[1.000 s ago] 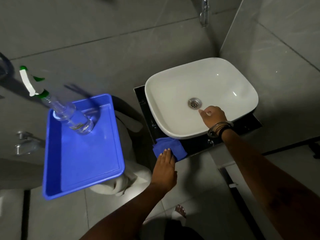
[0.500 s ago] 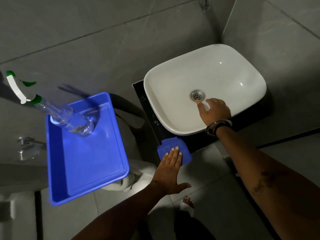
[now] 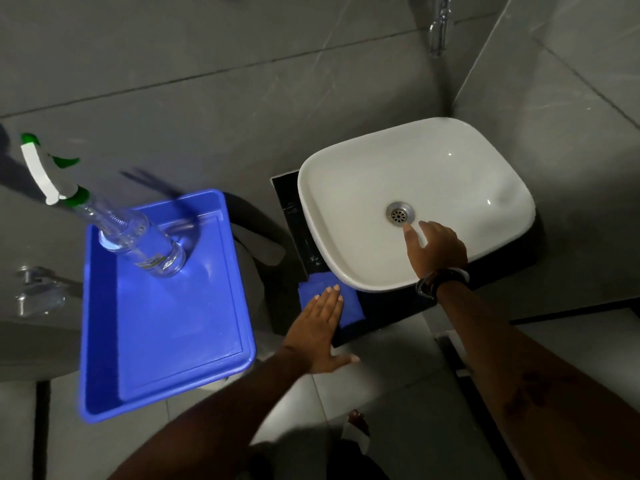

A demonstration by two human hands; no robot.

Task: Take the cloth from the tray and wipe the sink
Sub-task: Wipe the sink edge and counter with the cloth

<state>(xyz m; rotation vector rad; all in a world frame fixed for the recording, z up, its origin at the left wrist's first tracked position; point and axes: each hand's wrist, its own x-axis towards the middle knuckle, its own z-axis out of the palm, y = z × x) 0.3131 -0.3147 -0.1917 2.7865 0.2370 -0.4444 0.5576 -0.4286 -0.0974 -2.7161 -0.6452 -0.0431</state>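
Observation:
A folded blue cloth (image 3: 349,304) lies on the black counter (image 3: 388,308) at the sink's near left corner. My left hand (image 3: 320,330) rests flat on it, fingers together and thumb spread. The white basin sink (image 3: 346,216) sits on that counter, with a metal drain (image 3: 400,213) in its middle. My right hand (image 3: 436,245) is inside the basin just below the drain, empty, index finger stretched toward it. A watch is on that wrist. The blue tray (image 3: 166,341) stands to the left, with no cloth in it.
A clear spray bottle (image 3: 138,237) with a white and green trigger stands in the tray's far corner. A chrome tap (image 3: 440,26) hangs on the wall above the sink. A metal fitting (image 3: 38,289) sits at far left. Grey tiled walls surround the corner.
My left hand has flattened onto the cloth with the thumb spread out. My right hand has opened and moved up the basin, its index finger reaching near the drain.

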